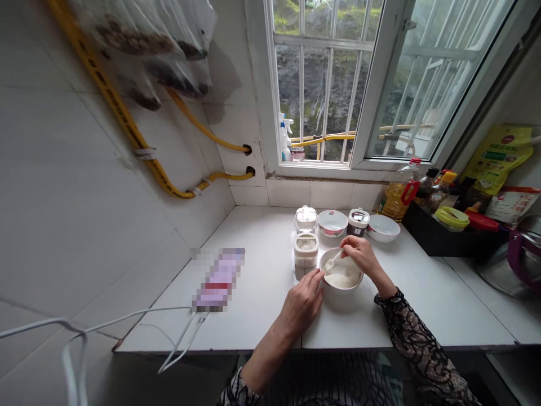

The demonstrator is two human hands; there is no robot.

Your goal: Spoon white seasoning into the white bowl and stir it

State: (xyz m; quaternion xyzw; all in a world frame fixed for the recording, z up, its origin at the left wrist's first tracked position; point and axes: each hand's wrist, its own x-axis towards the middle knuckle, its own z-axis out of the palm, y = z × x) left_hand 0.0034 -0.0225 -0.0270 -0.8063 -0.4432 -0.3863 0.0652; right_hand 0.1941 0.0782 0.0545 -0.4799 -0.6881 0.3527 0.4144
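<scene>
A small white spoon (329,264) is pinched in my right hand (360,255), its scoop end dipping into a white bowl (345,288). Inside that bowl lies a whitish grainy or powdery heap (343,276). My left hand (301,301) steadies the bowl, with thumb and fingers at its left rim. Just behind my left fingers stands a clear-sided jar (306,254) with pale contents. Another white-lidded jar (305,219) sits farther back. Beside it are a bowl with a floral pattern (333,225), a dark-filled jar (358,221) and a second white bowl (384,228).
An oil bottle (395,197) and a black box (448,239) of condiments stand at the right, near a glass pot lid (502,276). A blurred purple object (220,279) with a white cable lies left on the white counter (262,270). Behind is a barred window (325,84).
</scene>
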